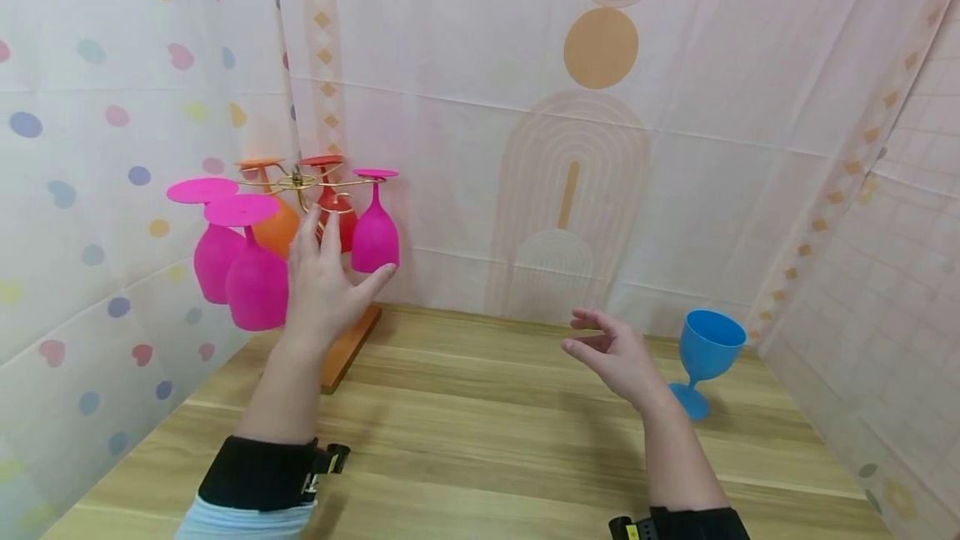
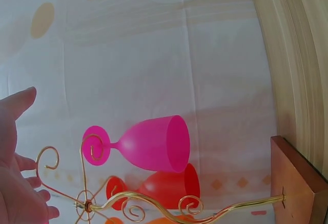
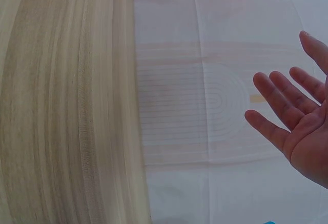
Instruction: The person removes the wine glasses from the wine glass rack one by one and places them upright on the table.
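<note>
At the left stands a gold wire rack (image 2: 251,203) on a brown wooden base (image 1: 352,348). Plastic goblets hang upside down from its arms: a pink goblet (image 1: 375,232), two more pink ones at the left, an orange goblet (image 1: 276,226) and a red goblet (image 1: 347,229). My left hand (image 1: 326,294) is raised in front of the rack, thumb spread; nothing is in its grasp. In the left wrist view its fingers are beside a curled wire arm; contact cannot be told. My right hand (image 1: 618,361) hovers over the table, fingers loosely bent, holding nothing.
A blue goblet (image 1: 708,348) stands upright on the wooden table (image 1: 480,440), right of my right hand. Patterned curtains (image 1: 450,132) close off the back and both sides.
</note>
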Action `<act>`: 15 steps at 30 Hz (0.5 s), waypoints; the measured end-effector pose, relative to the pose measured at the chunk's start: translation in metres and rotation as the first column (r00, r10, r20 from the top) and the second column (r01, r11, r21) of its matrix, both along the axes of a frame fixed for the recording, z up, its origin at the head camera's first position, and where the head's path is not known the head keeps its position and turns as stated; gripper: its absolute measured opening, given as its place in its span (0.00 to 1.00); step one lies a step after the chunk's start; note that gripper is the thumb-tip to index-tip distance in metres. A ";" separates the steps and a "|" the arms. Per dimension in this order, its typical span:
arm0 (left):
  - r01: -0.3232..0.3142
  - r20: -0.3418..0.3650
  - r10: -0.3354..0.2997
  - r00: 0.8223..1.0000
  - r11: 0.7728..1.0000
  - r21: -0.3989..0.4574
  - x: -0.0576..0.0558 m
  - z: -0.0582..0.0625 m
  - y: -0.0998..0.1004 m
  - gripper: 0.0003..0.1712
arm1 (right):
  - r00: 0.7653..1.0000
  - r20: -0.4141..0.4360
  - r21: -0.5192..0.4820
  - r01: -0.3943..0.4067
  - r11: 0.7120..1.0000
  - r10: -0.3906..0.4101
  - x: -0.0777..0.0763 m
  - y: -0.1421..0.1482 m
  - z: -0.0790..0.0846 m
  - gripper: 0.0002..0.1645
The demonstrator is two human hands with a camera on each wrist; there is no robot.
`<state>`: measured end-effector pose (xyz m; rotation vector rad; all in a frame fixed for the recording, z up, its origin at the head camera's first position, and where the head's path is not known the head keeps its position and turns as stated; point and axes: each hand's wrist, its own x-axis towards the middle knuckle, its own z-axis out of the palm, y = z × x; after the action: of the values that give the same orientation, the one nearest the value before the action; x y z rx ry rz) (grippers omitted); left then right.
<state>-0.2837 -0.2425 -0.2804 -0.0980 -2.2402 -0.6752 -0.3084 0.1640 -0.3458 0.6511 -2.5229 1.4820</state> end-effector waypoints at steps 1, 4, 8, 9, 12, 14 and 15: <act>-0.004 0.005 0.004 1.000 1.000 -0.009 -0.001 0.000 0.001 0.62 | 1.000 0.001 -0.001 0.001 1.000 -0.001 0.000 0.000 0.000 0.35; -0.014 0.020 0.015 1.000 0.999 -0.034 -0.004 0.002 0.002 0.61 | 1.000 0.004 0.004 0.003 1.000 -0.003 -0.002 0.000 -0.001 0.36; -0.015 0.037 0.017 0.999 0.998 -0.055 -0.006 0.005 0.005 0.60 | 1.000 0.016 0.011 0.017 1.000 -0.017 -0.002 0.000 -0.002 0.36; -0.016 0.042 0.018 0.999 0.998 -0.057 -0.007 0.005 0.005 0.59 | 1.000 0.016 0.012 0.018 1.000 -0.019 -0.002 0.000 -0.002 0.36; -0.019 0.061 0.023 0.998 0.998 -0.064 -0.009 0.007 0.007 0.60 | 1.000 0.015 0.008 0.015 1.000 -0.015 -0.003 0.000 -0.001 0.36; -0.024 0.076 0.029 0.997 0.997 -0.071 -0.011 0.009 0.009 0.60 | 1.000 0.010 0.004 0.010 1.000 -0.010 -0.003 -0.001 -0.001 0.36; -0.026 0.083 0.032 0.996 0.997 -0.077 -0.012 0.009 0.009 0.61 | 1.000 0.008 0.001 0.007 1.000 -0.007 -0.003 -0.001 -0.002 0.36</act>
<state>-0.2956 -0.2331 -0.2710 -0.0758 -2.3438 -0.5882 -0.3119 0.1635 -0.3474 0.6370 -2.5296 1.4839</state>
